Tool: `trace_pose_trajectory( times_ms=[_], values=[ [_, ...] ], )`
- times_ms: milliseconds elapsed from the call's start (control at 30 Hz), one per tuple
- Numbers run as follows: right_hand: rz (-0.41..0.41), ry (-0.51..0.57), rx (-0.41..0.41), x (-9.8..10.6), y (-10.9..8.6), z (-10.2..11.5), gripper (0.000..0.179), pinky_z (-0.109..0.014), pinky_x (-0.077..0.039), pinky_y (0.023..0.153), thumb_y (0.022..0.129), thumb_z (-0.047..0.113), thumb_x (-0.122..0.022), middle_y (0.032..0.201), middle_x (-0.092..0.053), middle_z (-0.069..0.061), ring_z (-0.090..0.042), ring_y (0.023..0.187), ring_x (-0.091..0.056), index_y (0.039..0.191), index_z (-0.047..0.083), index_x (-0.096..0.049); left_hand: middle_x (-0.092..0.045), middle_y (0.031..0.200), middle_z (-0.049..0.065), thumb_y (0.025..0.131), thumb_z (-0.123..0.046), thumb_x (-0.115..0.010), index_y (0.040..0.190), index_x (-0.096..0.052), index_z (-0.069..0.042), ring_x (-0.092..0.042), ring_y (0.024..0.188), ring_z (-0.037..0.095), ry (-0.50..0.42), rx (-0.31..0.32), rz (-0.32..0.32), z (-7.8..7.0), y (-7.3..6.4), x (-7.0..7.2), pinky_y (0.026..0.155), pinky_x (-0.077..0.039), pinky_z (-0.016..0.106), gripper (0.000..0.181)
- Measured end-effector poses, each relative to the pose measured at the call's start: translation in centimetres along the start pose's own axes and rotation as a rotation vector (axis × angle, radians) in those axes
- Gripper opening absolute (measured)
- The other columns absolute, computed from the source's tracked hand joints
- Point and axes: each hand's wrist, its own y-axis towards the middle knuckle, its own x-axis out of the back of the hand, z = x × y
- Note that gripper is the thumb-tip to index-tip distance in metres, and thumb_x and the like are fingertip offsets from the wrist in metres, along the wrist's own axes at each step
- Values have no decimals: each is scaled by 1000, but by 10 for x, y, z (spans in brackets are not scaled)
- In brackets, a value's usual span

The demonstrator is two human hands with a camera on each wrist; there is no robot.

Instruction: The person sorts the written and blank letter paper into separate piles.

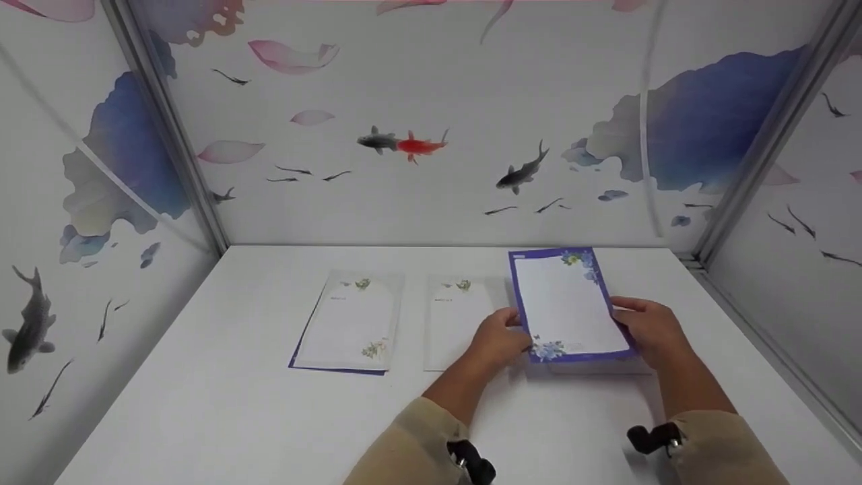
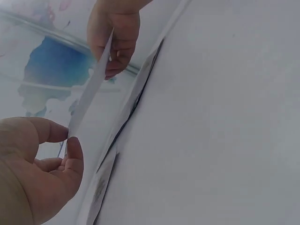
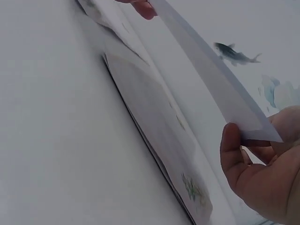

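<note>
Both hands hold up a sheet of paper with a purple border and blue flowers in two corners. My left hand pinches its left edge near the bottom, thumb and finger meeting on the paper in the left wrist view. On the opposite edge, my right hand grips the sheet between thumb and fingers. The raised sheet shows its plain pale back in the right wrist view. Below it lies more paper, mostly hidden. Just left of my left hand is a pale sheet with a small green floral print.
Farther left lies another pale floral sheet, with a purple edge showing beneath it. All the paper rests on a white table. Walls printed with fish and petals enclose the back and sides.
</note>
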Motion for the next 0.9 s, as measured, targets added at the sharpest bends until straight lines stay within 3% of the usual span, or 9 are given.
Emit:
trace_pose_trajectory(
  times_ms=[167, 333, 467, 567, 767, 900],
  values=[
    [-22, -53, -15, 18, 2, -11, 49, -32, -60, 98, 113, 26, -51, 164, -49, -20, -28, 131, -62, 160, 12, -50, -68, 143, -1, 92, -14, -80, 150, -60, -19, -57, 143, 25, 28, -6, 27, -2, -4, -24, 124, -44, 50, 62],
    [-29, -116, 32, 24, 0, -16, 50, -43, -55, 113, 112, 23, -54, 162, -50, -24, -32, 137, -59, 158, 6, -51, -68, 143, 0, 93, -12, -78, 146, -63, -17, -60, 138, 24, 86, -68, 13, 1, -8, -35, 120, -49, 46, 55],
    [-42, -162, 39, 23, -1, -20, 51, -46, -55, 113, 111, 24, -56, 160, -50, -27, -35, 136, -59, 157, 4, -51, -71, 139, 4, 92, -7, -75, 144, -65, -9, -62, 138, 26, 132, -136, -9, 8, -9, -37, 121, -48, 44, 52],
    [-59, -192, 27, 22, -1, -22, 52, -51, -52, 115, 110, 27, -56, 160, -50, -29, -40, 140, -57, 156, 1, -52, -73, 137, 5, 93, -8, -73, 143, -65, -8, -63, 139, 27, 153, -151, -15, 11, -8, -36, 122, -47, 44, 51],
    [-110, -292, 8, 25, -3, -25, 62, -57, -52, 114, 108, 38, -53, 152, -55, -32, -42, 132, -59, 153, -5, -52, -74, 137, 4, 98, -13, -72, 144, -66, -10, -65, 136, 27, 123, -130, -15, 12, -6, -33, 120, -50, 44, 47],
    [-116, -290, 6, 26, -4, -24, 66, -54, -54, 110, 108, 43, -51, 153, -55, -30, -39, 129, -60, 155, -4, -50, -73, 137, 1, 99, -17, -74, 145, -64, -13, -68, 132, 24, 81, -100, -21, 8, -7, -29, 116, -53, 42, 48]
  ],
)
